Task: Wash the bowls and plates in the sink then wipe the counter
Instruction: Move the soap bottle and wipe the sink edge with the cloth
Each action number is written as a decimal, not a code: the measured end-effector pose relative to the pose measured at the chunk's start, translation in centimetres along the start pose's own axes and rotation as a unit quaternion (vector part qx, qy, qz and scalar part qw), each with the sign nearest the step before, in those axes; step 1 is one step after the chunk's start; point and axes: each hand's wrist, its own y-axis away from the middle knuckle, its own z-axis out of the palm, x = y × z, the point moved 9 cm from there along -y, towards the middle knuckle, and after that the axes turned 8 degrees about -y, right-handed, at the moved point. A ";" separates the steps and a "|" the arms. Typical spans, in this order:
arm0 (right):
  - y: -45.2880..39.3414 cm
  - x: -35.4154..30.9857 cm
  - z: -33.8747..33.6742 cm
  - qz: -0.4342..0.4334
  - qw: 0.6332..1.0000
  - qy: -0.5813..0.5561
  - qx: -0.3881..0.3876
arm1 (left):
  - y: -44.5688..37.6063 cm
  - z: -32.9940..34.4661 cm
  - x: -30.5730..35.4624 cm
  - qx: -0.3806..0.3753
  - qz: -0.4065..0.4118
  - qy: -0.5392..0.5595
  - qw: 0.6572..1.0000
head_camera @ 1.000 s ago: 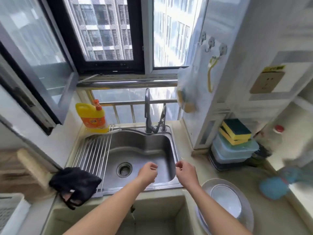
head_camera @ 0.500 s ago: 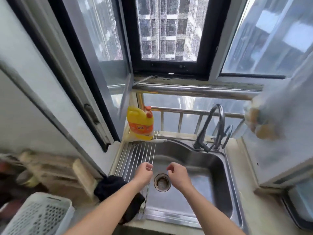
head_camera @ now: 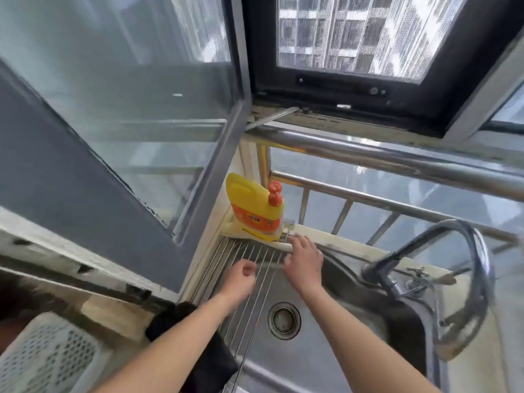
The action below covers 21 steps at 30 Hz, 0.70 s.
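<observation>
Detergent bottle (head_camera: pixel 255 208) behind rack (head_camera: pixel 249 268), faucet (head_camera: pixel 442 268) right.

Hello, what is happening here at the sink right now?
A person stands at a steel sink by the window. The right hand reaches, fingers straight, toward the yellow soap bottle at the back corner, above the wire rack. The left hand hovers loosely curled and holds nothing. The basin holds no dishes.

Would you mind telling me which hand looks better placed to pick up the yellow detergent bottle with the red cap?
Probably the right hand: its straight fingers reach to the rack's far edge, just below the yellow detergent bottle with the red cap. The left hand sits loosely curled further back over the steel wire rack.
</observation>
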 end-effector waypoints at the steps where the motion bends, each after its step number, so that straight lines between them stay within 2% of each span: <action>1: -0.7 0.3 0.7 0.007 1.000 0.015 -0.023 | -0.3 0.0 -0.1 0.003 -0.009 0.008 1.000; 3: -1.7 1.0 2.4 0.033 0.996 0.048 -0.067 | -0.5 0.0 0.0 0.006 -0.027 0.021 0.999; 6: -1.7 1.3 4.5 0.028 0.989 0.079 -0.120 | -1.1 0.3 -0.4 0.003 -0.048 0.053 0.997; 9: 0.2 0.9 6.8 0.024 0.978 0.015 -0.207 | -1.6 0.3 -0.7 0.008 -0.061 0.076 0.995; 12: 3.0 -0.7 8.3 -0.017 0.958 -0.017 -0.285 | -1.6 -0.1 -0.6 0.016 -0.074 0.101 0.992; 14: 4.7 -2.1 8.6 -0.037 0.944 -0.039 -0.326 | -1.5 -0.4 -0.5 0.021 -0.080 0.082 0.993; 18: 6.0 -3.9 8.5 -0.038 0.935 -0.075 -0.345 | -0.7 -1.7 -0.5 0.027 -0.072 -0.003 0.997; 21: 5.3 -4.1 7.3 -0.020 0.947 -0.110 -0.302 | -0.8 -2.8 -1.9 0.017 -0.076 -0.005 0.997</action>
